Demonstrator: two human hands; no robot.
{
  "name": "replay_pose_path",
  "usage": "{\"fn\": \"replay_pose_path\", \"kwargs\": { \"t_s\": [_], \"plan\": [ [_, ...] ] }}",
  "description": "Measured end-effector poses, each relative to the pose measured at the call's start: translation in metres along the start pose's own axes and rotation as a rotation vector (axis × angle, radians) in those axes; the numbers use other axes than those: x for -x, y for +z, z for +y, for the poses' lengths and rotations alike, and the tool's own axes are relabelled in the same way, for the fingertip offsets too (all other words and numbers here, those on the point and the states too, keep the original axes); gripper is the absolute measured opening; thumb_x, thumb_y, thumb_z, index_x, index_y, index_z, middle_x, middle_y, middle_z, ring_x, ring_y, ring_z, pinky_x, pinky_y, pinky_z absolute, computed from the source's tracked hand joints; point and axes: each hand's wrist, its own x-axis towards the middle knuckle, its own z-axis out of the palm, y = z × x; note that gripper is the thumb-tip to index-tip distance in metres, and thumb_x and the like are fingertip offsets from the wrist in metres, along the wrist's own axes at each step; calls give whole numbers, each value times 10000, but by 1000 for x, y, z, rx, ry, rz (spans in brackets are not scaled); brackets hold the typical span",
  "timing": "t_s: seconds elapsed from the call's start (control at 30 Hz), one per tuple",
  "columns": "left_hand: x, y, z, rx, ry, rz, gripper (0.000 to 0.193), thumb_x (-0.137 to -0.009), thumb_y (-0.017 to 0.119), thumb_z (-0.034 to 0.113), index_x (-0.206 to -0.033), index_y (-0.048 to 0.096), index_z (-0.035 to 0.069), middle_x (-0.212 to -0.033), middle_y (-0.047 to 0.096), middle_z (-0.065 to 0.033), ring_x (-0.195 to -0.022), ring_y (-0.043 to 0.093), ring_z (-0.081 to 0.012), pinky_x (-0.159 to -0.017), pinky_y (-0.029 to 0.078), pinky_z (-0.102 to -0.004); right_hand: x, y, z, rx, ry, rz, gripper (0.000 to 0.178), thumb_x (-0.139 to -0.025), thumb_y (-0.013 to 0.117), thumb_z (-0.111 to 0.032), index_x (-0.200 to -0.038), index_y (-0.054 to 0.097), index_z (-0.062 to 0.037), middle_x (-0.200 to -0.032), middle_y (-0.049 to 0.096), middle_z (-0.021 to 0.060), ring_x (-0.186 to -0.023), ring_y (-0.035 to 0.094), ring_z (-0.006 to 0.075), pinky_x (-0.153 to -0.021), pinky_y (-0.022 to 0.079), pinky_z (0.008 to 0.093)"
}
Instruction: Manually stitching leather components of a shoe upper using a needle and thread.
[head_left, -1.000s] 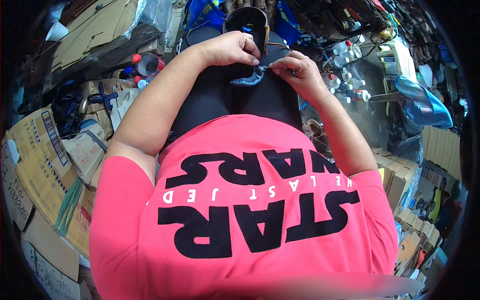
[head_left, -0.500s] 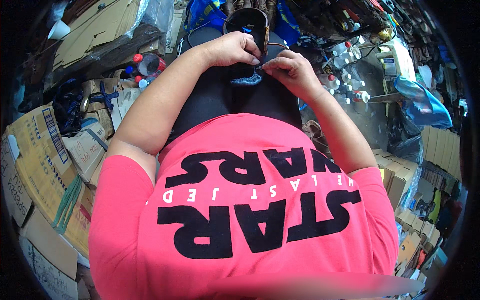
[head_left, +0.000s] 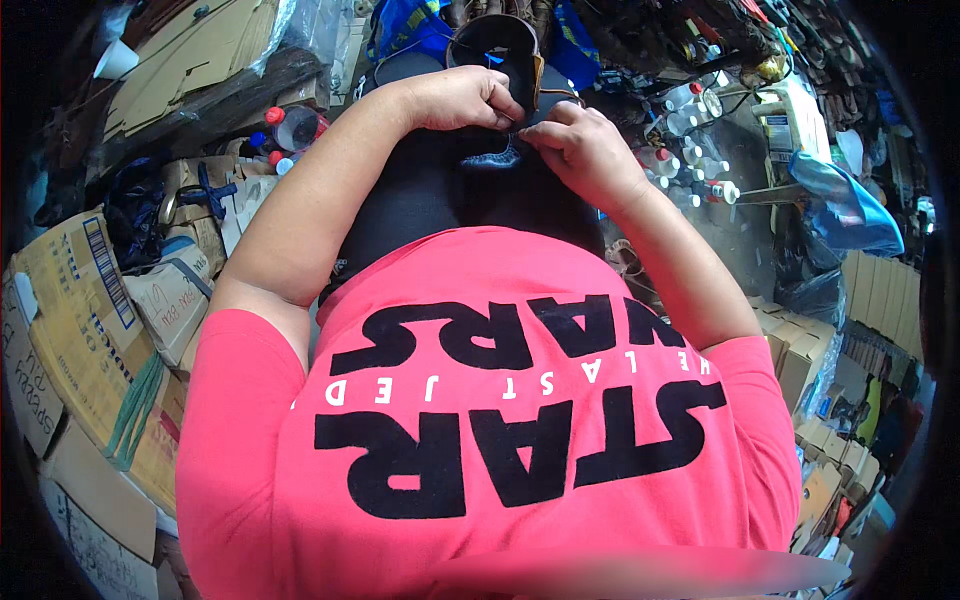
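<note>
Between my thighs stands a dark, boot-like leather piece [head_left: 520, 40] with an open round top and a tan flap along its right side. My left hand [head_left: 480, 98] is closed in a pinch at its near side, knuckles up. Just to the right, my right hand [head_left: 582, 142] pinches too, its fingertips almost touching the left ones. What lies in the fingertips is too small to make out. Below them shows a dark curved edge [head_left: 492, 160] with pale marks like stitching. A thin brown cord-like strip [head_left: 560, 93] runs above my right hand.
Cardboard boxes [head_left: 90, 310] are stacked at my left, with flattened cardboard [head_left: 190, 70] farther up. Several plastic bottles [head_left: 690, 150] stand on the floor at the right, near a blue cloth or bag [head_left: 845, 205]. Brown boots or leather pieces [head_left: 500, 8] lie beyond.
My right hand has shifted slightly down, and its fingers have curled a little more. My left hand stays nearly in place, still pinched. The leather piece has hardly moved.
</note>
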Motion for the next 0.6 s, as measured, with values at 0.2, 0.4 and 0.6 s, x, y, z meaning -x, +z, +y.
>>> {"fn": "replay_pose_path", "kwargs": {
  "t_s": [0.2, 0.4, 0.6],
  "plan": [
    [-6, 5, -10, -91, 66, 45, 301, -721, 679, 33, -1022, 659, 27, -1006, 594, -106, -984, 581, -230, -891, 440, -311, -24, -11, -23, 299, -31, -263, 164, -744, 562, -101, -851, 684, -77, -871, 612, 133, -813, 625, 306, -724, 488, 407],
    [-8, 5, -18, -56, -8, 154, 337, -663, 730, 7, -992, 661, 30, -929, 665, -101, -850, 638, -221, -810, 487, -319, -25, -8, -23, 247, -13, -230, 136, -738, 557, -42, -837, 650, -48, -868, 587, 153, -820, 610, 315, -729, 481, 407],
    [-5, 7, -17, -145, 42, 325, 336, -623, 774, 91, -944, 683, 56, -978, 651, -111, -904, 625, -256, -814, 485, -335, -25, 12, -12, 62, 187, -126, 136, -746, 645, -80, -877, 671, -54, -824, 596, 165, -779, 611, 328, -686, 494, 385]
  ]
}}
